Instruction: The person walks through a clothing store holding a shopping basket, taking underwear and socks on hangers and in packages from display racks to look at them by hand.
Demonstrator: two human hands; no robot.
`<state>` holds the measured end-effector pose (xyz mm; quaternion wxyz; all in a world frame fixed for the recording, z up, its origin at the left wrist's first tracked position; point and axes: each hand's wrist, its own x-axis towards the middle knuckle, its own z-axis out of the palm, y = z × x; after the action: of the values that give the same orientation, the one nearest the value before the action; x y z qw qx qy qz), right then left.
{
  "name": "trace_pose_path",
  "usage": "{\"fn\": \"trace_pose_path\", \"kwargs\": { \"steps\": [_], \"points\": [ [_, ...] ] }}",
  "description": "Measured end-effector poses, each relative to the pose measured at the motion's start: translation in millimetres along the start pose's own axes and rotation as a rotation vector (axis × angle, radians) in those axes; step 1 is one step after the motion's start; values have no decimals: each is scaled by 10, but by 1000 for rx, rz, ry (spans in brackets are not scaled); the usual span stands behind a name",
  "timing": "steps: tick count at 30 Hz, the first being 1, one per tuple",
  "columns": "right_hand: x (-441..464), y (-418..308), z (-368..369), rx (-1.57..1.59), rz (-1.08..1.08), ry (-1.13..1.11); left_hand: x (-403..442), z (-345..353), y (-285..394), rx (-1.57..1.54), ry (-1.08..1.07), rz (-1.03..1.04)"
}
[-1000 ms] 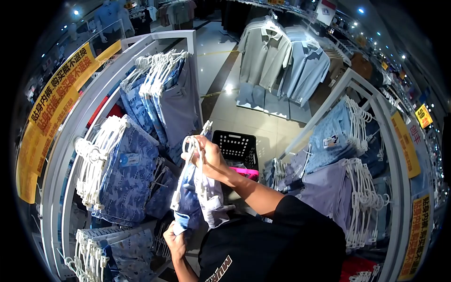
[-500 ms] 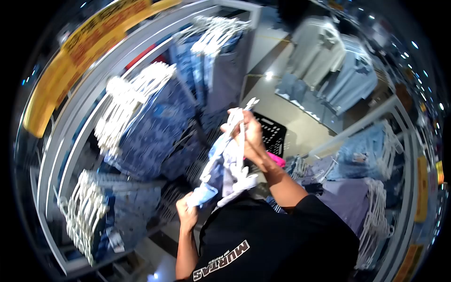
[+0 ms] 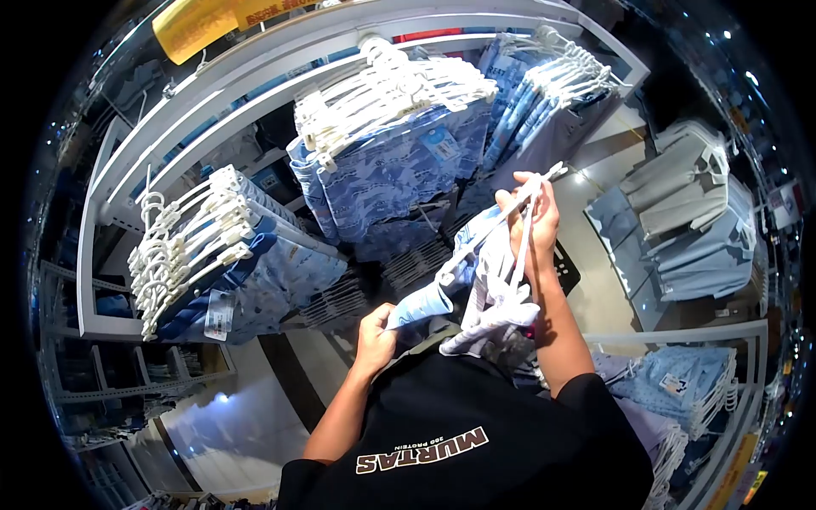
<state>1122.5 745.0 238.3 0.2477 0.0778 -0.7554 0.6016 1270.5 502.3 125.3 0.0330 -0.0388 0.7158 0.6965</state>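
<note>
Garments (image 3: 422, 307) in both hands (image 3: 375, 340), rack (image 3: 340, 25) now ahead, formerly left

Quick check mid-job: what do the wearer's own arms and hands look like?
The left hand and right hand are ungloved, and the forearms are bare, with no watch or cables visible. Loose black short sleeves cover the upper arms. They belong to a black shirt with blocky, pale-edged MURTAS lettering and a smaller line ending in PROTEIN.
</note>
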Motion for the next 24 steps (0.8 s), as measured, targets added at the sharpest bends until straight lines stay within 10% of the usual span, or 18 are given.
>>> {"fn": "trace_pose_path", "kwargs": {
  "steps": [24],
  "points": [
    [885,-295,866,-267,-325,-105,78,-315,-357,-82,278,-22]
  ]
}}
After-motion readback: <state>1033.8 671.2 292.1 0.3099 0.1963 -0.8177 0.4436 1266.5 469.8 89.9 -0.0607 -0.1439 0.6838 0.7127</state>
